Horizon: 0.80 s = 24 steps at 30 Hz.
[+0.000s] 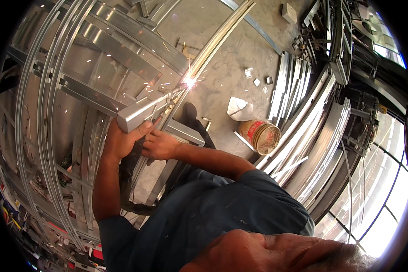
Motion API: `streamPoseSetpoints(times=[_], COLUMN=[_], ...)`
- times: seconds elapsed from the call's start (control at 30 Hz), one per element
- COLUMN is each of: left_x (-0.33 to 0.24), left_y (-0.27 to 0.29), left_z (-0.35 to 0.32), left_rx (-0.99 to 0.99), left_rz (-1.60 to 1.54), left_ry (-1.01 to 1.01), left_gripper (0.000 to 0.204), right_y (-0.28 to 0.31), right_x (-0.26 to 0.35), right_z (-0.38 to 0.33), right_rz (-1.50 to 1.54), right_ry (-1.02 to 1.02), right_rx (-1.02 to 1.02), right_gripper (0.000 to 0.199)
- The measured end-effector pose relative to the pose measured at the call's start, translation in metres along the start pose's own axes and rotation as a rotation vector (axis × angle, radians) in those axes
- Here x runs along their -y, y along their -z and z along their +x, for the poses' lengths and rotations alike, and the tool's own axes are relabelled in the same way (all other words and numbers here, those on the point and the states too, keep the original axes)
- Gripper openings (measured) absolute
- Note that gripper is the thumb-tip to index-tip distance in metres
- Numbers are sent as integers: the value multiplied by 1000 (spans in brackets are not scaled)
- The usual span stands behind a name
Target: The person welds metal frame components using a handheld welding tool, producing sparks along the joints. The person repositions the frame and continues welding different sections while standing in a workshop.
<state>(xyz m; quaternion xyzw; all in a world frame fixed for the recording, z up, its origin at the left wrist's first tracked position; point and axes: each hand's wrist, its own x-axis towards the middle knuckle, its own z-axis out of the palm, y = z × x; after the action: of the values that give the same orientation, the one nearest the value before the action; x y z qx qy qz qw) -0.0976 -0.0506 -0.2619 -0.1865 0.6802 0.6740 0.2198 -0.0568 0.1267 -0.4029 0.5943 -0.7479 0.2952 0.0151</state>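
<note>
My left hand point(122, 141) grips the near end of a short square steel tube point(138, 112), holding it against a long curved steel rail point(213, 43). Just to its right, my right hand point(161, 146) is closed on a welding electrode holder, mostly hidden in the fist. Its thin rod point(173, 100) runs up along the tube to a bright spark point(189, 82) where tube and rail meet. Sparks scatter over the steel frame. A black cable point(130, 181) hangs below my hands.
A large frame of steel tubes point(77, 86) fills the left. On the concrete floor stand a round bucket point(261, 136) and a white bag point(239, 109), with stacked metal profiles point(294, 86) and curved rails on the right. My dark shoe point(190, 111) is below the weld.
</note>
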Motion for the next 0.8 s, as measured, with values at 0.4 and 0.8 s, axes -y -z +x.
streamPoseSetpoints(times=[0.4, 0.8], left_x=[-5, -16], left_y=[-13, -86], left_z=[-28, -62], left_rx=[-126, -245], left_rz=[104, 592], left_ry=[-109, -361], left_gripper=[45, 62], right_y=[0, -32], right_x=[1, 15], right_z=[-5, -20], right_rz=[68, 2051], right_ry=[-14, -525], right_rx=[61, -411], right_gripper=[51, 47])
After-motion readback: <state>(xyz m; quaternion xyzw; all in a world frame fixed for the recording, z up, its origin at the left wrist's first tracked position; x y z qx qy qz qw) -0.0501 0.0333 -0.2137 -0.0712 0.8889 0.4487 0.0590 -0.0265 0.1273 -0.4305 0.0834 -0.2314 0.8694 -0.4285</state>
